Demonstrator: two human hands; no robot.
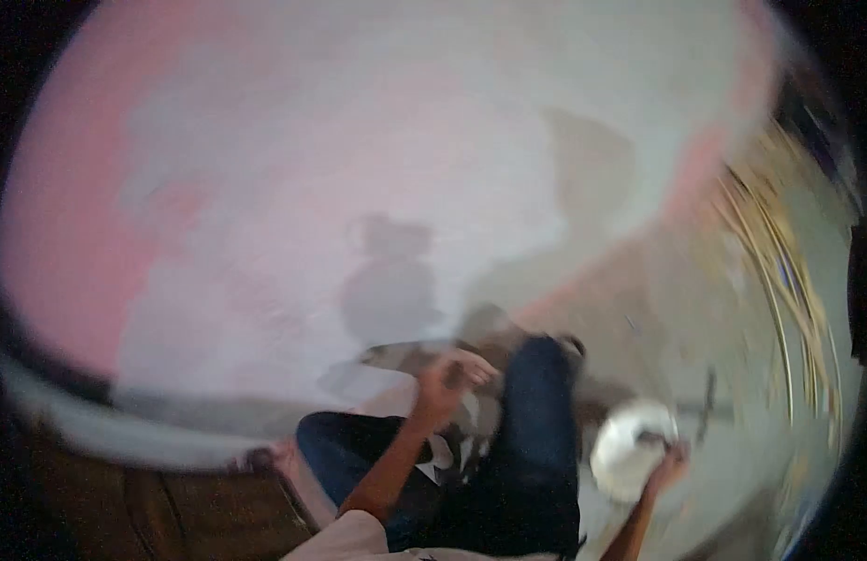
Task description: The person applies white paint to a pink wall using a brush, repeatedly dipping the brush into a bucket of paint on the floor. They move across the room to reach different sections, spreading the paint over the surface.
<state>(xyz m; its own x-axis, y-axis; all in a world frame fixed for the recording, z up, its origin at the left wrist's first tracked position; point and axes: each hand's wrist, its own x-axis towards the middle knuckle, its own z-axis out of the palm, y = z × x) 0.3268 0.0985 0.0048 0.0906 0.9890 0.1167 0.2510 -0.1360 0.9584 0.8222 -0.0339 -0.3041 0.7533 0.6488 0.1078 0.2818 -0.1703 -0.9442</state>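
The view is heavily blurred by motion. My left hand [454, 374] is raised in front of my bent knee in dark blue trousers [536, 421], fingers curled; whether it holds anything is lost in the blur. Below it, between my legs, lies something patchy white and grey [449, 449]. My right hand [667, 465] is low at the right, gripping the lower edge of a white round bowl-like thing [625, 447] held just above the floor. A dark stick-like mark [707, 402] shows right beside it.
A wall patched in pink and whitish grey [377, 168] fills the upper view, with shadows on it. The pale floor [733, 309] at the right carries yellowish streaks [780, 262]. A dark brown surface [153, 510] lies at the lower left.
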